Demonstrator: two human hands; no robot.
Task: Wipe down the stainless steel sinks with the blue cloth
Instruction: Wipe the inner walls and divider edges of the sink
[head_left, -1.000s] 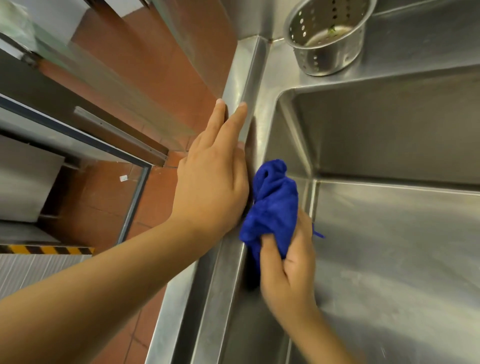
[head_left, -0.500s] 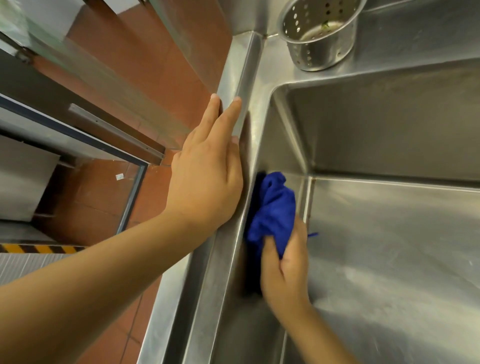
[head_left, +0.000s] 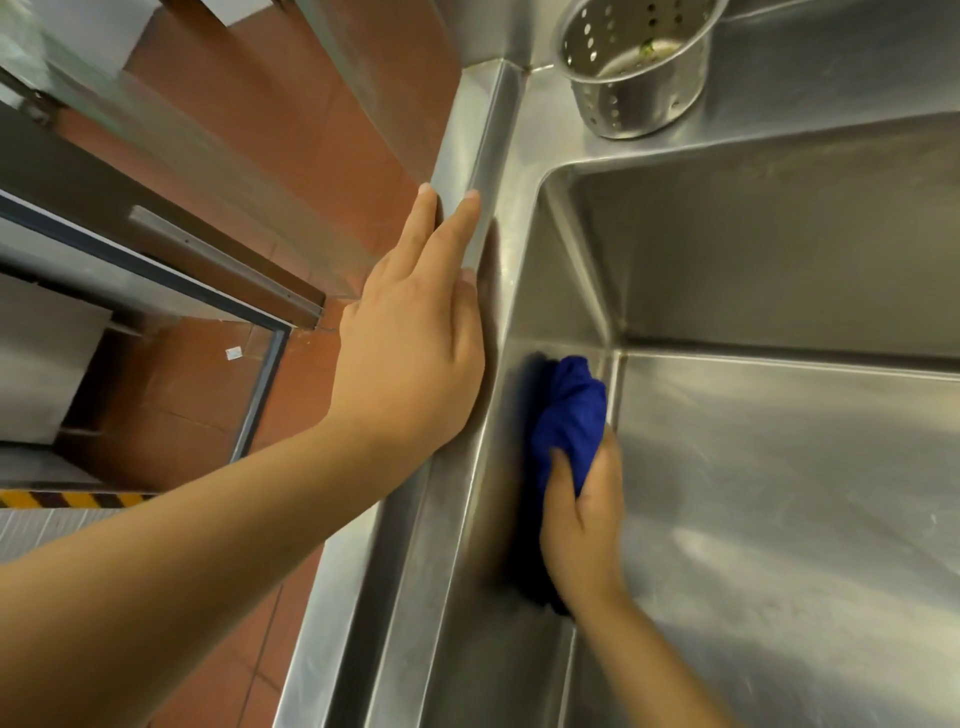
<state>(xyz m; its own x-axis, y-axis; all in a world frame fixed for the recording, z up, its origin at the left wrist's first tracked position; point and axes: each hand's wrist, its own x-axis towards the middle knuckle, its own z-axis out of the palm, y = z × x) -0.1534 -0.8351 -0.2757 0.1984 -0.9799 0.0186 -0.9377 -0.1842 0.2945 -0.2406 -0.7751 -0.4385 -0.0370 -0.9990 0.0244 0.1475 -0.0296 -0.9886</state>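
A deep stainless steel sink (head_left: 779, 467) fills the right half of the view. My right hand (head_left: 584, 514) is down inside it and grips a bunched blue cloth (head_left: 569, 415), which is pressed against the sink's left inner wall near the bottom corner. My left hand (head_left: 410, 353) rests flat on the sink's raised left rim (head_left: 483, 156), its fingers straight and pointing away from me. The palm side of my right hand is hidden.
A perforated steel strainer basket (head_left: 634, 67) stands on the sink's back ledge at the top. Left of the rim the red tiled floor (head_left: 197, 395) lies far below, with a metal-framed unit (head_left: 156, 270) and a yellow-black hazard stripe (head_left: 67, 499).
My right hand has moved the blue cloth downward along the sink's left wall, from rim height to near the bottom corner. My left hand has stayed on the rim.
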